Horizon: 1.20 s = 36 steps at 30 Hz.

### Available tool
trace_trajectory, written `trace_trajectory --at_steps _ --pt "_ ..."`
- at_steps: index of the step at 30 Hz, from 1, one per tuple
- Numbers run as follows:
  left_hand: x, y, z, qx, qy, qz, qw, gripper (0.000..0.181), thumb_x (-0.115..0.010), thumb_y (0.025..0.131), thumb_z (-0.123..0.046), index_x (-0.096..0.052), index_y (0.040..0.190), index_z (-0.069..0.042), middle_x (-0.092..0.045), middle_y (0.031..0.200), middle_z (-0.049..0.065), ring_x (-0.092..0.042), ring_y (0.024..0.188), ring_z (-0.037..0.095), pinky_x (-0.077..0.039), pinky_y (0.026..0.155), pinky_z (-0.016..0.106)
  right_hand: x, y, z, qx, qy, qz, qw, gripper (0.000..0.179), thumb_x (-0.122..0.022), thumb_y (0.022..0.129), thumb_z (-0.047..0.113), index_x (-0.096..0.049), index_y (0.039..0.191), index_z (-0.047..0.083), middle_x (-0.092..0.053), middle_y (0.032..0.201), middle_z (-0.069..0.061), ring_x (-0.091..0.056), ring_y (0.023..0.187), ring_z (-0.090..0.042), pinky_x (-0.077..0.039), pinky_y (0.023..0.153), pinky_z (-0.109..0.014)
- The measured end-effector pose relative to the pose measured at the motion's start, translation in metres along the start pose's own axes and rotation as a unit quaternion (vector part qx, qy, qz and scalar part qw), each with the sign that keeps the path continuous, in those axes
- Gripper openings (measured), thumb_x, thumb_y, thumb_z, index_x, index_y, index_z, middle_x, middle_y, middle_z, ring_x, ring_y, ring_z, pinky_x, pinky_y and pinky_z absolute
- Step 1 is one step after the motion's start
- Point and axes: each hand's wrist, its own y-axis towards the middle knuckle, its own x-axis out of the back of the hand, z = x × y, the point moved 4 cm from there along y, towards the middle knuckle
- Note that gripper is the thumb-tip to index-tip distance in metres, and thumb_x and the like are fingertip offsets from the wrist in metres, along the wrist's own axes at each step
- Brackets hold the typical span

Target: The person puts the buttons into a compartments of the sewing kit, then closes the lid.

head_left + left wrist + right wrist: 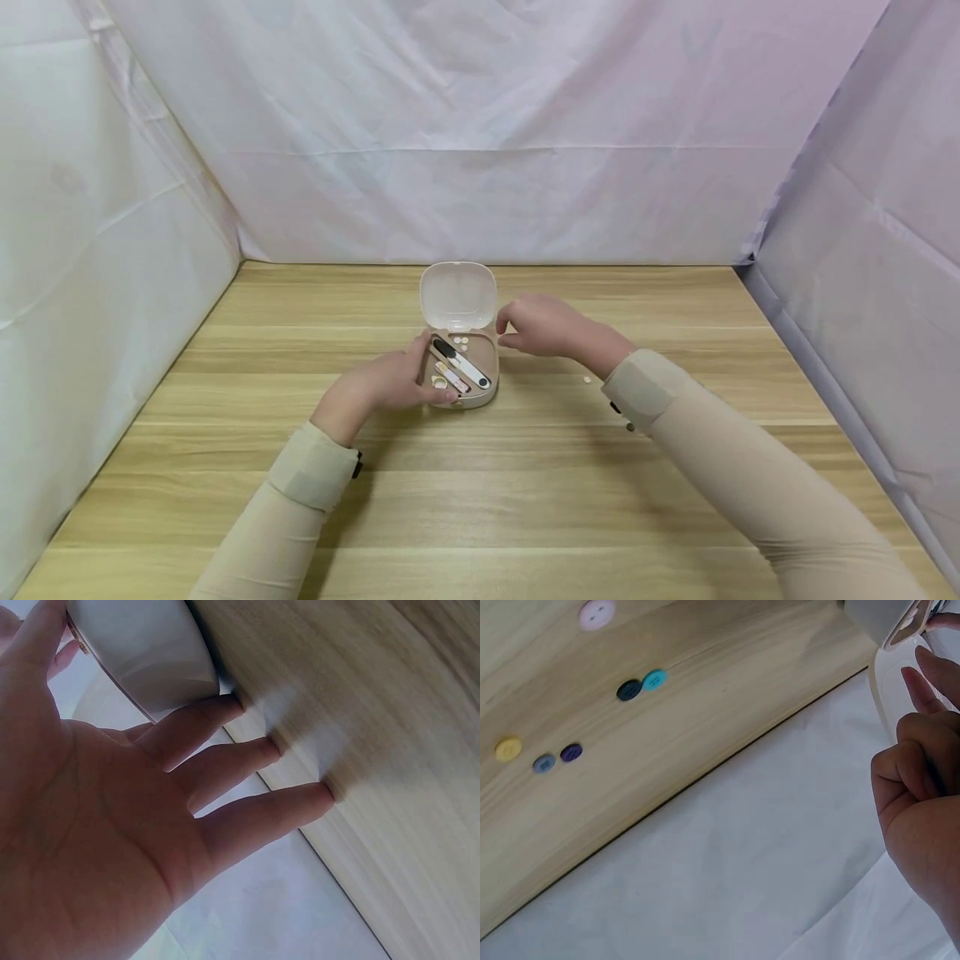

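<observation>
A small beige box (482, 399) stands with its translucent lid (458, 292) raised. Inside lie a slim white tool (470, 367) with dark ends, a short patterned strip (452, 377), a small ring-shaped item (438, 382) and several white buttons. My left hand (384, 381) holds the box's left side, thumb at the front wall and forefinger near the back corner; its other fingertips (319, 796) touch the table. Beside the right rim is my right hand (546, 327), thumb and forefinger apart, remaining fingers curled. I cannot tell whether those curled fingers hold anything.
On the wooden table (465, 500), right of the box, lie loose buttons: pink (597, 613), black (629, 690), teal (655, 679), yellow (508, 748), blue (544, 763) and purple (571, 752). White cloth (480, 200) hangs behind the table and at both sides.
</observation>
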Motion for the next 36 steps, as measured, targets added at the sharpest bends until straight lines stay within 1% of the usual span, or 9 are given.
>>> trace_trajectory --at_steps 4,12,22,28,34,36 --pt "-0.001 -0.001 -0.001 0.001 0.005 0.002 1.0000 0.127 -0.071 0.091 -0.071 0.001 0.171 -0.002 -0.040 0.166 0.032 -0.046 0.152 0.044 -0.039 0.126 0.059 0.002 -0.011 -0.004 -0.005 -0.008 0.009 0.9999 0.020 -0.073 0.100 0.025 -0.082 0.110 0.010 -0.080 0.103 -0.007 -0.070 0.085 -0.022 -0.061 0.081 -0.047" --pt "0.000 -0.002 -0.003 -0.001 0.011 0.003 0.9999 0.128 -0.071 0.091 -0.071 0.001 0.171 -0.002 -0.041 0.164 0.033 -0.047 0.152 0.045 -0.039 0.126 0.059 0.005 -0.029 -0.015 -0.016 -0.024 0.017 0.9994 0.019 -0.074 0.100 0.026 -0.081 0.111 0.011 -0.076 0.093 -0.005 -0.064 0.076 -0.019 -0.058 0.073 -0.044" --pt "-0.001 -0.001 -0.001 0.004 0.017 0.007 0.9998 0.127 -0.070 0.092 -0.072 0.002 0.171 -0.002 -0.044 0.162 0.034 -0.049 0.150 0.044 -0.040 0.125 0.059 0.007 -0.050 -0.028 -0.019 -0.036 0.015 0.9991 0.019 -0.076 0.098 0.023 -0.081 0.110 0.009 -0.077 0.089 -0.004 -0.063 0.072 -0.017 -0.059 0.072 -0.043" --pt "0.000 -0.002 -0.002 0.006 0.016 0.008 0.9998 0.126 -0.070 0.092 -0.071 0.002 0.171 -0.002 -0.044 0.162 0.034 -0.049 0.151 0.044 -0.040 0.125 0.059 0.005 -0.060 -0.037 -0.029 -0.042 0.020 0.9985 0.018 -0.077 0.098 0.023 -0.081 0.109 0.009 -0.076 0.088 -0.003 -0.060 0.069 -0.014 -0.057 0.070 -0.040" --pt "0.000 -0.003 -0.001 0.008 0.013 0.011 0.9998 0.126 -0.070 0.092 -0.070 0.002 0.170 -0.002 -0.044 0.162 0.034 -0.048 0.151 0.044 -0.040 0.125 0.059 0.002 -0.068 -0.043 -0.031 -0.045 0.016 0.9984 0.016 -0.078 0.097 0.022 -0.081 0.107 0.009 -0.074 0.083 -0.002 -0.060 0.069 -0.015 -0.057 0.070 -0.042" --pt "0.000 -0.004 -0.001 0.010 0.011 0.012 0.9998 0.126 -0.070 0.093 -0.070 0.002 0.171 -0.002 -0.043 0.163 0.033 -0.048 0.151 0.044 -0.040 0.125 0.059 0.001 -0.070 -0.045 -0.036 -0.042 0.019 0.9983 0.016 -0.077 0.097 0.022 -0.081 0.107 0.009 -0.073 0.082 -0.002 -0.060 0.069 -0.015 -0.056 0.068 -0.041"
